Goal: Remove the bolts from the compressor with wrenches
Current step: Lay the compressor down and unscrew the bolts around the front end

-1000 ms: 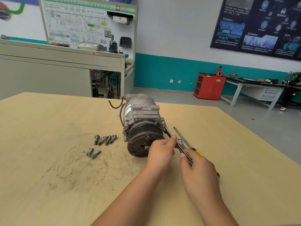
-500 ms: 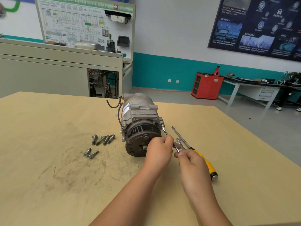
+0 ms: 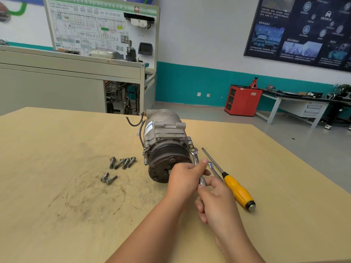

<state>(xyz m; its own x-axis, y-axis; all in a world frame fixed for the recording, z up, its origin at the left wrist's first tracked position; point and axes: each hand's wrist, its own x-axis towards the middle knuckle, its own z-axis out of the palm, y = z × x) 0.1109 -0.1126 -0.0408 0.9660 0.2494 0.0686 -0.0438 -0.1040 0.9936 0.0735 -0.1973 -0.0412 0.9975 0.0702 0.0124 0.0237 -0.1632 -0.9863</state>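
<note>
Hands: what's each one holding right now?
Left hand: grips the wrench.
Right hand: pinches the wrench's near end.

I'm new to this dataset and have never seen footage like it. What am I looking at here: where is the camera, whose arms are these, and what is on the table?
There is no machine here: a person works with bare hands. The one camera sits on their head, looking forward and down, so the arms enter from the bottom. On the wooden table lies a compressor, pulley end toward the camera. Both the left hand and the right hand pinch one wrench, whose far end meets the compressor's right side. Six loose bolts lie to the left of the compressor, and a yellow-handled screwdriver lies to the right. A second slim metal tool between wrench and screwdriver is partly hidden by the right hand.
</note>
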